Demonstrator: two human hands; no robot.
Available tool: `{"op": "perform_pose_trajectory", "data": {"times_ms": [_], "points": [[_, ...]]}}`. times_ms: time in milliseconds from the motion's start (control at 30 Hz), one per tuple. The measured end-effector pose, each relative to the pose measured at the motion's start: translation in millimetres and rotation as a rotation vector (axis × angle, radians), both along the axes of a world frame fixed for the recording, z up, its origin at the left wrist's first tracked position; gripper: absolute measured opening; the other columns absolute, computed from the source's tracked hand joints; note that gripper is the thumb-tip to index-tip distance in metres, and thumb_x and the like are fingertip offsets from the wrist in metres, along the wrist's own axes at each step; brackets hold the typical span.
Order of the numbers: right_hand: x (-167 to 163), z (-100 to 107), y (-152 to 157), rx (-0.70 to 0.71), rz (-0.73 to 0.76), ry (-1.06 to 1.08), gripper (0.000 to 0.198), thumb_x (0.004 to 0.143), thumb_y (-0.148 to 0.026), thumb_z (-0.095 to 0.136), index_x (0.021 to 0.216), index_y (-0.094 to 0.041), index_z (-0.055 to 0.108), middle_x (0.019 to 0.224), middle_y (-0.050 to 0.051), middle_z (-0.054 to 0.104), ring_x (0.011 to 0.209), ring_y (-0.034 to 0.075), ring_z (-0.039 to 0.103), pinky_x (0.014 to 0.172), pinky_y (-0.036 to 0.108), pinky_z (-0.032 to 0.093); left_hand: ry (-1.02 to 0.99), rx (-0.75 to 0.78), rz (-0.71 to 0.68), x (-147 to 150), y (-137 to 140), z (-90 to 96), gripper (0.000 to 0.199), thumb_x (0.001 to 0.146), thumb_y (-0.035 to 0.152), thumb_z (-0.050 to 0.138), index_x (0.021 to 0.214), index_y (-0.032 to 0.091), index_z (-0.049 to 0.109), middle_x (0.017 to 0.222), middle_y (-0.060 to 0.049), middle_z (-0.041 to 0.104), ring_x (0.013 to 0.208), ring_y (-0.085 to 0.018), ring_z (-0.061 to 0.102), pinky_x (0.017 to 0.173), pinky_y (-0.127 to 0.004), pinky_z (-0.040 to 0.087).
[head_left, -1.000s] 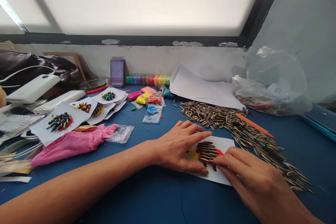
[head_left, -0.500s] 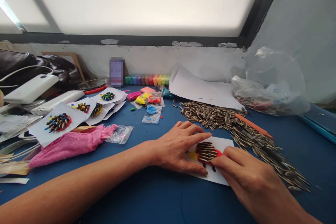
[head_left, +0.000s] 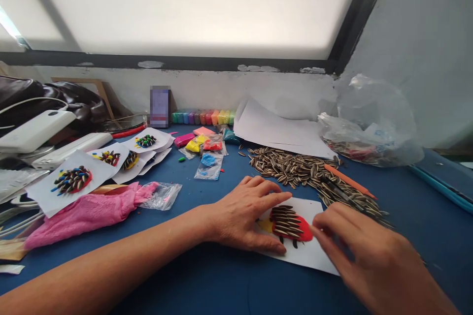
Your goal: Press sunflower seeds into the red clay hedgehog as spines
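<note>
A white paper sheet (head_left: 314,258) bears a flat red clay shape (head_left: 305,229) with rows of striped sunflower seeds (head_left: 285,221) stuck on it. Yellow clay (head_left: 265,226) shows at the left of the red, and small dark pieces lie below it. My left hand (head_left: 249,216) rests on the paper's left side, fingers spread around the shape. Close to the red clay's right end, my right hand (head_left: 354,241) has thumb and forefinger pinched together. Anything between those fingertips is too small or hidden to make out.
Loose sunflower seeds (head_left: 288,165) are heaped behind the paper, with an orange pencil-like stick (head_left: 349,181) across them. At left lie finished-looking seed pictures (head_left: 74,179) and a pink cloth (head_left: 88,211). Clay packets (head_left: 209,160), a paper stack (head_left: 277,128) and a plastic bag (head_left: 373,133) stand farther back.
My right hand has shifted slightly off the seeds to the red clay's right edge, uncovering more red. My left hand still lies on the paper. The whole view has swung a little.
</note>
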State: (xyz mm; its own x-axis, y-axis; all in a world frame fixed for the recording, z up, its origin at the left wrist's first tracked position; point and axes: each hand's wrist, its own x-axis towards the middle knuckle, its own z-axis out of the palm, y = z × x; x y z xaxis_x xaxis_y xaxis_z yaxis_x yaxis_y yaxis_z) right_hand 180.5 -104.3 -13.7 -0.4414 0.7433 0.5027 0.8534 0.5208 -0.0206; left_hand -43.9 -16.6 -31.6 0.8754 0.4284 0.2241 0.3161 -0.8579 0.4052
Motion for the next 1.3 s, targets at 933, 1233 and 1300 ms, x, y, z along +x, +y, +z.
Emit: {"op": "perform_pose_trajectory", "data": {"times_ms": [933,1233,1300], "points": [[35,-23,17,-0.103,-0.187,0.047,0.025,0.095,-0.031,0.043,0.085,-0.025,0.065,0.081,0.002,0.069,0.071,0.019,0.068,0.058,0.031,0.053,0.006,-0.035,0.014,1,-3,3.9,0.083,0.080,0.066,0.060,0.146,0.021,0.036,0.134,-0.013,0.051,0.114,-0.030,0.048,0.099,-0.047,0.036],[38,2,48,-0.138,-0.215,-0.067,0.025,0.091,-0.024,0.046,0.082,-0.022,0.069,0.088,0.007,0.071,0.100,0.028,0.068,0.070,0.034,0.054,-0.015,-0.071,0.023,-1,-3,7.5,0.083,0.081,0.068,0.057,0.146,0.022,0.036,0.135,-0.013,0.051,0.116,-0.031,0.047,0.101,-0.047,0.036],[37,5,61,-0.154,-0.224,-0.083,0.023,0.090,-0.021,0.050,0.087,-0.022,0.073,0.088,0.006,0.071,0.088,0.024,0.070,0.065,0.032,0.053,-0.012,-0.066,0.020,-1,-3,6.6,0.084,0.079,0.068,0.060,0.146,0.023,0.035,0.135,-0.012,0.051,0.115,-0.031,0.048,0.099,-0.047,0.037]]}}
